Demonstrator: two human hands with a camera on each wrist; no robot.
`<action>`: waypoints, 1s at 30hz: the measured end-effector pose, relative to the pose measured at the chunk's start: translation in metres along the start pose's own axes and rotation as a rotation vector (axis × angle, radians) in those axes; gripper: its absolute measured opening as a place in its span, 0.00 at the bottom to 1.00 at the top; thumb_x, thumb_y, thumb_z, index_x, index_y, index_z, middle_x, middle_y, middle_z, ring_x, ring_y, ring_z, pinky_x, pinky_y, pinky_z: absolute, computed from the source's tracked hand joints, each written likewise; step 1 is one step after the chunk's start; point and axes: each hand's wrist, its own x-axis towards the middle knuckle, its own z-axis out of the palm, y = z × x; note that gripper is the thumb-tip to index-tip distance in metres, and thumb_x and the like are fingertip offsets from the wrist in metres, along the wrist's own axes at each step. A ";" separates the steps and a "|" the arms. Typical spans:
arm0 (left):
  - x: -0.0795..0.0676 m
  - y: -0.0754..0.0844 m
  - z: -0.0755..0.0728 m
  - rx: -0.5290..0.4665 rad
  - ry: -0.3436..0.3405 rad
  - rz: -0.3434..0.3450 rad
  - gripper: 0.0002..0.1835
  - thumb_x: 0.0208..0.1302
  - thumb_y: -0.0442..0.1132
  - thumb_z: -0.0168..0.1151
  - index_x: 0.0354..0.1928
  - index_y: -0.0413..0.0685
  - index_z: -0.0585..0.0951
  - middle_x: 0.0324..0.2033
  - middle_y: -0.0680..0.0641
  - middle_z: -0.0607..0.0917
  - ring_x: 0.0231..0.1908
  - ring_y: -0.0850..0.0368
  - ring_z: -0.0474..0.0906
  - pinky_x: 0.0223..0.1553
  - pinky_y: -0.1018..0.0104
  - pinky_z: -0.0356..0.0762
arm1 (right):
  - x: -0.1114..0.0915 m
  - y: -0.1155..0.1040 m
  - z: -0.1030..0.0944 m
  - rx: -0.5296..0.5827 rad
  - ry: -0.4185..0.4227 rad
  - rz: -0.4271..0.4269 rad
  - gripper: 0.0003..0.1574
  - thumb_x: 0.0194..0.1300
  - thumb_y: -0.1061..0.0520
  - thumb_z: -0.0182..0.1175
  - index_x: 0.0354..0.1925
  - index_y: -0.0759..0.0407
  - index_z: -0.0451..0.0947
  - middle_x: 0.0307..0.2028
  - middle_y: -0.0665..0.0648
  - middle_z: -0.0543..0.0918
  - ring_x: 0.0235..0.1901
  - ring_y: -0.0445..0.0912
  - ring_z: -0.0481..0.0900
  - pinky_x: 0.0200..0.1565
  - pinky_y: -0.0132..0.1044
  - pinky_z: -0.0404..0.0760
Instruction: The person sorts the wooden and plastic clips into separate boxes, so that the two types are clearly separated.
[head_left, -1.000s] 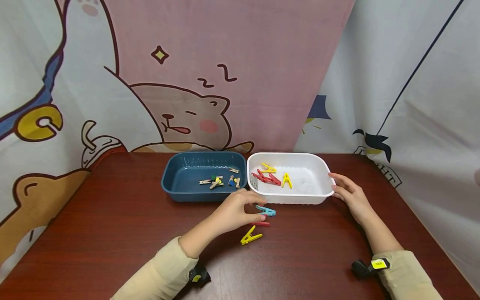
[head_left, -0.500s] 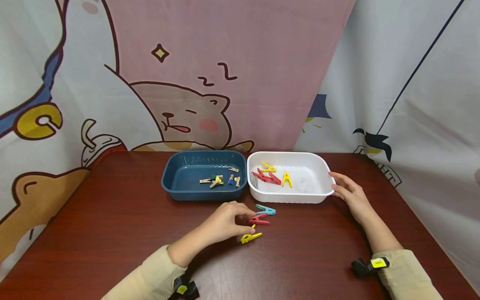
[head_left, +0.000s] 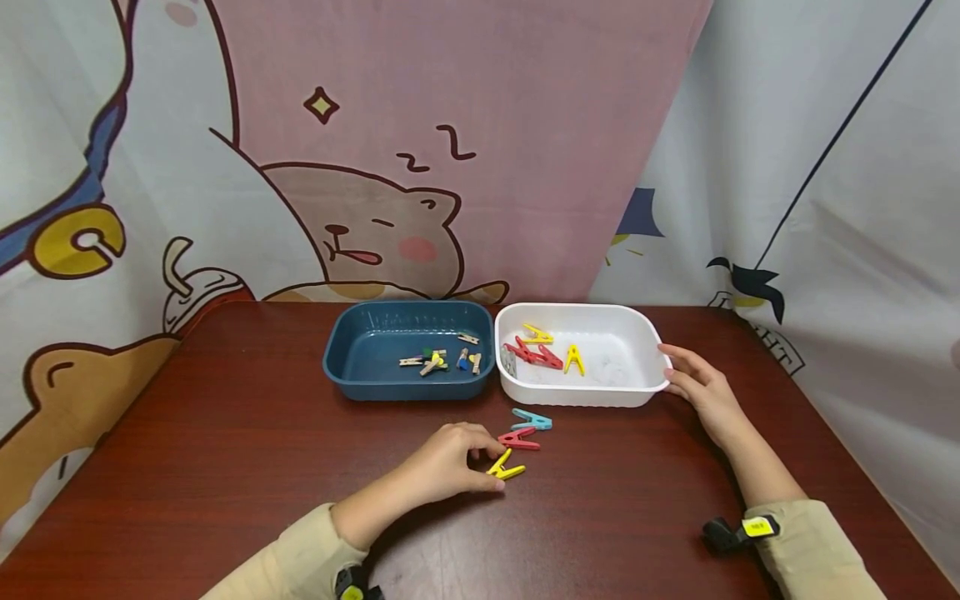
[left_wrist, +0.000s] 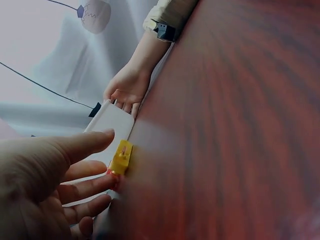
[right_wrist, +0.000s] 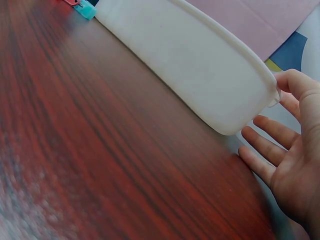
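Note:
In the head view, my left hand (head_left: pixel 444 460) is at the yellow clothespin (head_left: pixel 512 472) on the table, thumb and fingers spread on either side of it. The left wrist view shows the thumb apart from the fingers, with the yellow clothespin (left_wrist: pixel 121 157) just past the fingertips. A red clothespin (head_left: pixel 519 439) and a light blue clothespin (head_left: pixel 532 419) lie just beyond. At its right end, my right hand (head_left: pixel 702 392) holds the rim of the white tray (head_left: pixel 581 397). Thumb and forefinger pinch that rim in the right wrist view, while the other fingers hang off it.
Red and yellow clothespins lie inside the white tray. Against its left side stands a dark blue tray (head_left: pixel 408 390) with several small wooden clips (head_left: pixel 433 364). Both trays rest toward the back of the brown table (head_left: pixel 225 433), before a printed cloth (head_left: pixel 525 150).
My left hand has drawn back toward me from beside the blue and red clothespins to the yellow one, which has shifted slightly. My right hand stays at the white tray's rim.

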 end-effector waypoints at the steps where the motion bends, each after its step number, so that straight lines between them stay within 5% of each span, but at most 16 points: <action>1: 0.000 0.000 0.001 0.003 0.006 0.003 0.17 0.47 0.42 0.77 0.41 0.47 0.87 0.31 0.58 0.82 0.33 0.63 0.74 0.36 0.73 0.69 | 0.000 0.000 0.000 0.001 -0.001 -0.001 0.25 0.70 0.63 0.55 0.63 0.66 0.68 0.54 0.46 0.75 0.51 0.36 0.74 0.43 0.27 0.77; 18: -0.002 0.003 0.011 0.059 0.038 -0.011 0.14 0.48 0.37 0.76 0.39 0.49 0.87 0.30 0.60 0.80 0.33 0.66 0.72 0.36 0.73 0.67 | -0.001 0.000 0.000 -0.010 -0.001 -0.001 0.26 0.70 0.63 0.55 0.64 0.66 0.67 0.54 0.46 0.75 0.50 0.35 0.74 0.43 0.26 0.77; 30: -0.001 0.004 0.012 -0.004 0.025 -0.009 0.09 0.49 0.34 0.75 0.35 0.46 0.88 0.27 0.59 0.80 0.30 0.65 0.72 0.32 0.76 0.69 | -0.001 -0.001 0.000 -0.019 0.001 0.008 0.25 0.70 0.62 0.55 0.64 0.65 0.68 0.53 0.45 0.75 0.50 0.35 0.74 0.44 0.26 0.77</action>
